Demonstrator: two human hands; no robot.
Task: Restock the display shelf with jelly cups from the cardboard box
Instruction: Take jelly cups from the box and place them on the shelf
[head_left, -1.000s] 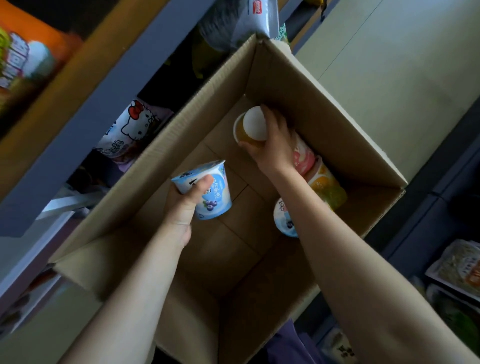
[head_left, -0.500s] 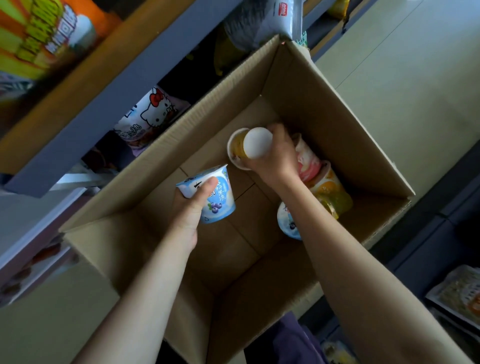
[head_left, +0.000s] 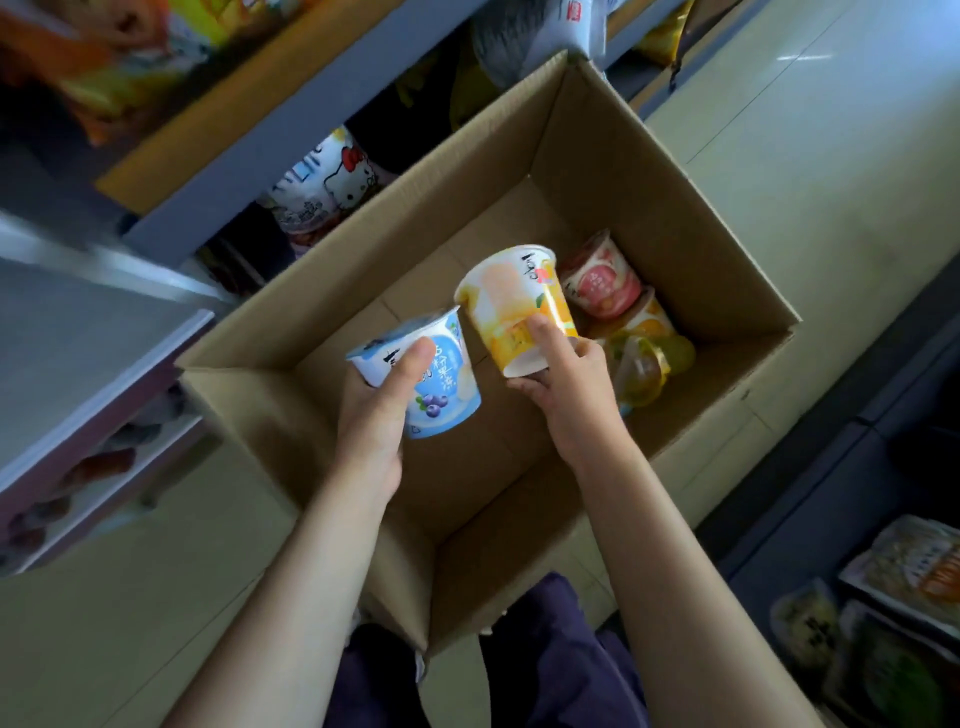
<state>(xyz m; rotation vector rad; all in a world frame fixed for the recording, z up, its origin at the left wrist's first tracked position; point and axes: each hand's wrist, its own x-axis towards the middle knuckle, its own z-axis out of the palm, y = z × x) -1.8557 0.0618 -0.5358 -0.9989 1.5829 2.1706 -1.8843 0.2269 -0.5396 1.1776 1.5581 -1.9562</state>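
The right hand (head_left: 569, 387) now lifts the yellow jelly cup (head_left: 519, 306) off the cardboard box (head_left: 649, 208) floor, turning it lid-up, close beside the blue jelly cup (head_left: 441, 384).

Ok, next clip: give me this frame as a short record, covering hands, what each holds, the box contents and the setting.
left hand: grips the blue blueberry-print jelly cup
right hand: grips the yellow orange-print jelly cup by its base
open brown cardboard box: pink cup and other cups lie at its right side
grey display shelf: on the left, with snack packs
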